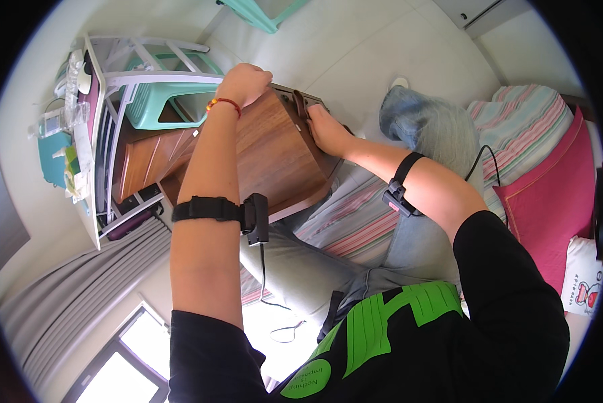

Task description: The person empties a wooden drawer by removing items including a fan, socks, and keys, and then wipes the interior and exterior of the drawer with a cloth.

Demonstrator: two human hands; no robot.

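Observation:
A brown wooden cabinet [276, 156] stands tilted in the view before me, between my legs and a white-framed desk. My left hand [248, 83], with a red and yellow beaded bracelet at its wrist, is curled at the cabinet's far top corner; its fingertips and anything inside them are hidden. On the cabinet's dark front side rests my right hand [326, 128], thumb against a dark brown strap-like piece [300, 104]. Whether its bent fingers grip that piece or the cabinet's edge cannot be told.
A green plastic stool [168, 103] sits under the white-framed desk [97, 146], which holds bottles and packets. Another green stool [261, 17] is at the top. A striped bed cover [528, 121] and a red cloth [553, 201] lie at right. Grey curtains [95, 292] hang at lower left.

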